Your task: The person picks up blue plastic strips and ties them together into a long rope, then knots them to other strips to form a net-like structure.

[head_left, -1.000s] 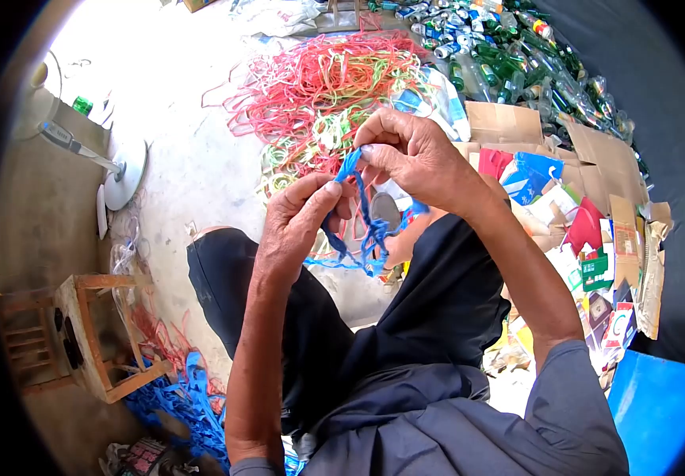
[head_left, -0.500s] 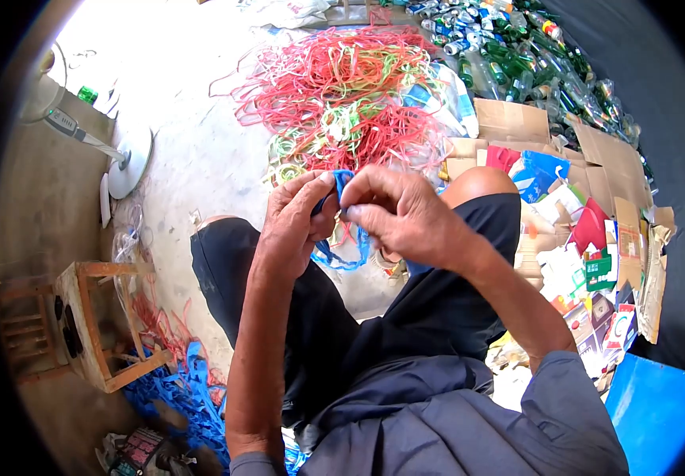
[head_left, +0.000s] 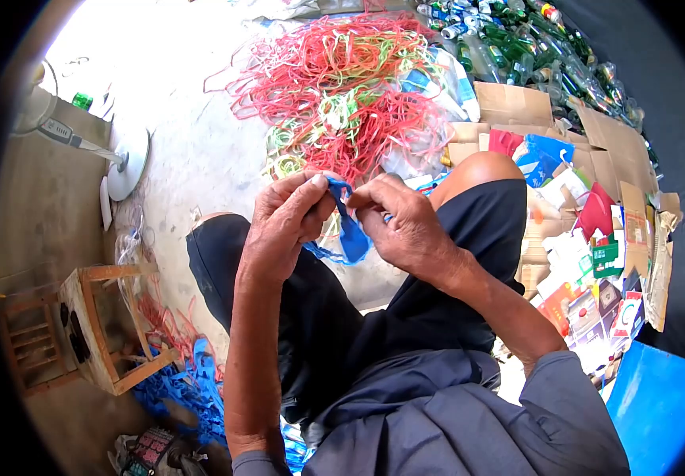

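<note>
Between my raised hands hangs a blue strip (head_left: 352, 240), looped and partly twisted, above my spread knees. My left hand (head_left: 288, 222) pinches the strip's upper end between thumb and fingers. My right hand (head_left: 406, 224) has curled fingers around another part of the blue strip, with a bit of blue showing between them. Beyond the hands lies a tangled pile of red and green straps (head_left: 334, 63) on the floor. More blue strips (head_left: 200, 389) are heaped at the lower left.
A wooden stool frame (head_left: 112, 325) stands at the left, below a fan base (head_left: 129, 164). Flattened cardboard (head_left: 514, 105) and paper packaging lie on the right. Bottles and cans (head_left: 517, 47) fill the upper right, and a blue panel (head_left: 660, 401) is at the lower right.
My hands have moved slightly apart. The blue strip now shows a wider hanging section between them. The view has shifted a little.
</note>
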Tool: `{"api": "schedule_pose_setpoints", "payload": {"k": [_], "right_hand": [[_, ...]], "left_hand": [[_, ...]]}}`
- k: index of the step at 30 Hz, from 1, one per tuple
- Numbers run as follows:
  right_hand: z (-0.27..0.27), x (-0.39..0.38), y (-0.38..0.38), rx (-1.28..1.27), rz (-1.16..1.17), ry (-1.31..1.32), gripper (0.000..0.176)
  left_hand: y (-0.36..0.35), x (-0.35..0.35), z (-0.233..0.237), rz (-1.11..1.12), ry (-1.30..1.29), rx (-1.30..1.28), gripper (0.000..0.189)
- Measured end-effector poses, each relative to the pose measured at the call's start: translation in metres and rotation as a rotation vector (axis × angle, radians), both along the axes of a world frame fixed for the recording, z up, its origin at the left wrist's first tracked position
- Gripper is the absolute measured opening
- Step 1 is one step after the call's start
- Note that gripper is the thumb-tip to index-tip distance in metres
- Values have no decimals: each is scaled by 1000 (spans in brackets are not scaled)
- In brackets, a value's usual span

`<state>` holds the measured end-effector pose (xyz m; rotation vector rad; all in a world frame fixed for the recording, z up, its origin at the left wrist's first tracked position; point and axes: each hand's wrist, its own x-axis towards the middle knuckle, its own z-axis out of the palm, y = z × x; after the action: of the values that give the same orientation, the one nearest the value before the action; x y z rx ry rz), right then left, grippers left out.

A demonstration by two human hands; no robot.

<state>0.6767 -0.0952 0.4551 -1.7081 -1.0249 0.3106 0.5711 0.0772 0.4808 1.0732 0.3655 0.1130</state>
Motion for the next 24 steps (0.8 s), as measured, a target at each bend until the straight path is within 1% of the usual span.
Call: {"api": "schedule_pose_setpoints", "payload": {"k": [3,4,7,8,11,12,15,16,19,20,24], "right_hand": [[8,2,2,38,-69,-4,17],[15,1,1,1,-91,51,22],[15,4,7,121,-29,113,22],[6,10,5,84,39,23,18],[3,6,3,79,90,311,12],[3,5,4,96,82,328,12],[5,3,1,58,43,390,11],[3,5,1,99,45,374,10],[14,6,0,68,67,428,8],[19,6,-1,33,75,424,8],[6,8,-4,5,134,328,11]], "left_hand": [[-3,0,1,28,35,29,20],[-2,-1,-1,13,26,26,21],[-1,-3,-3,-23,18,9,22],[-2,-3,0,-29,27,1,21],[-5,-9,-1,-37,37,38,20],[-6,-11,-2,-38,37,61,19],[-13,-14,-1,19,66,166,17],[-18,-14,2,54,86,224,14],[-20,-15,-14,83,80,423,11],[-19,-16,-15,66,118,464,14],[-21,-17,-25,179,36,701,10]]}}
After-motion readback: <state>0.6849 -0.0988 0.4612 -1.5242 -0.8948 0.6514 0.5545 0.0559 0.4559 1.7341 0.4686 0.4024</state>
